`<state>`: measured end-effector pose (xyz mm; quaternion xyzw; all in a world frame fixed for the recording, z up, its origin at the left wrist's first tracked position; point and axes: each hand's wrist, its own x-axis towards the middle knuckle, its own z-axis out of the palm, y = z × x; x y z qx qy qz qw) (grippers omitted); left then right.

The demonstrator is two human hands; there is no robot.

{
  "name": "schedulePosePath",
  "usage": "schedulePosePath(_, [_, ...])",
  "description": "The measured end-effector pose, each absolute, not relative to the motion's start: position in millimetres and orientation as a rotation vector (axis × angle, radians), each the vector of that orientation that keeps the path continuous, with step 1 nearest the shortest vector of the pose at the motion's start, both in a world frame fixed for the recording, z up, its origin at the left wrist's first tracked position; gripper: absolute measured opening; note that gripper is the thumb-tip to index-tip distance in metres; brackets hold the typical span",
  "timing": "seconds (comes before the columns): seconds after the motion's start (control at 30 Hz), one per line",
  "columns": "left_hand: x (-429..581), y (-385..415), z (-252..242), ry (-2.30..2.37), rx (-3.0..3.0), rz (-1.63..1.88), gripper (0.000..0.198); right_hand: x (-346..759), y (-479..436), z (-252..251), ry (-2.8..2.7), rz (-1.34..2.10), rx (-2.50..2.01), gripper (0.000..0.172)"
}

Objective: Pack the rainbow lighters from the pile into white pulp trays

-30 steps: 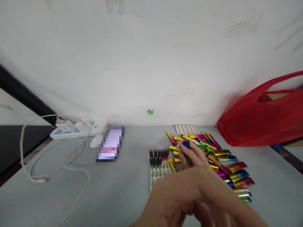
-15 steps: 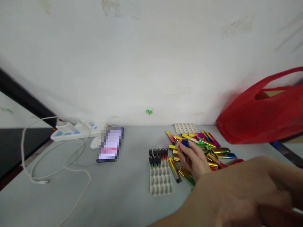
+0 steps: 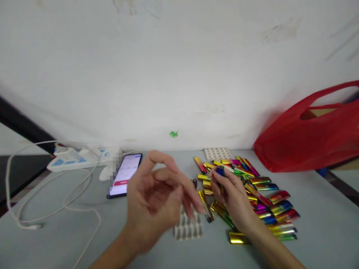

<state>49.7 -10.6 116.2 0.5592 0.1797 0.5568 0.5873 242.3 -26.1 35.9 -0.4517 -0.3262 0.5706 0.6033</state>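
My left hand (image 3: 159, 201) hovers over the pale cell tray (image 3: 188, 231), its fingers loosely bent and apart with nothing visible in them. It covers most of the tray; a dark end of one upright lighter (image 3: 194, 183) peeks out past the fingers. My right hand (image 3: 232, 190) is closed around a lighter-like stick with a dark blue end (image 3: 220, 170), which points up. Around and beyond that hand lies a loose spread of shiny metallic lighters (image 3: 283, 207) in gold, red, blue, green and purple.
A second pale tray (image 3: 218, 153) lies by the wall. The red bag (image 3: 305, 138) stands at the back right. On the left are a phone (image 3: 125, 175) with its screen lit, a white power strip (image 3: 84, 158) and a looping white cable (image 3: 97, 215).
My left hand has swung from the near right, where it crossed in front, to over the tray. My right hand keeps hold of the blue-ended lighter. The view has shifted slightly.
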Motion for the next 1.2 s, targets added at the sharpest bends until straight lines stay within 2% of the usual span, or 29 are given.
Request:
schedulePosePath(0.17, [12.5,37.9,67.6,0.829,1.256,1.471,0.015,243.5,-24.8,32.4,-0.774,1.286,-1.066,0.035])
schedulePosePath(0.23, [7.7,46.9,49.1,0.970,1.234,1.444,0.039,243.6,-24.7,31.1,-0.773,1.301,-1.060,0.035])
schedulePosePath(0.27, [6.6,48.3,41.1,1.010,1.233,1.432,0.045,243.6,-24.8,30.7,-0.777,1.310,-1.051,0.035])
schedulePosePath(0.4, [4.7,42.5,19.3,1.130,1.223,1.353,0.041,243.5,-24.8,30.7,-0.770,1.333,-1.040,0.036])
schedulePosePath(0.67, [-0.7,38.4,14.6,1.317,1.488,1.174,0.028,242.2,-24.3,31.9,-0.753,1.347,-1.055,0.038])
schedulePosePath(0.87, [-1.6,44.0,16.1,1.322,1.707,1.092,0.031,240.6,-26.3,34.4,-0.814,1.406,-1.012,0.037])
schedulePosePath(1.0, [0.4,43.5,13.9,1.307,1.797,0.994,0.031,239.0,-27.7,39.8,-0.808,1.515,-0.975,0.047])
schedulePosePath(1.2, [1.6,43.2,6.2,1.257,1.688,0.904,0.041,240.8,-26.9,38.0,-0.611,1.798,-0.837,0.057])
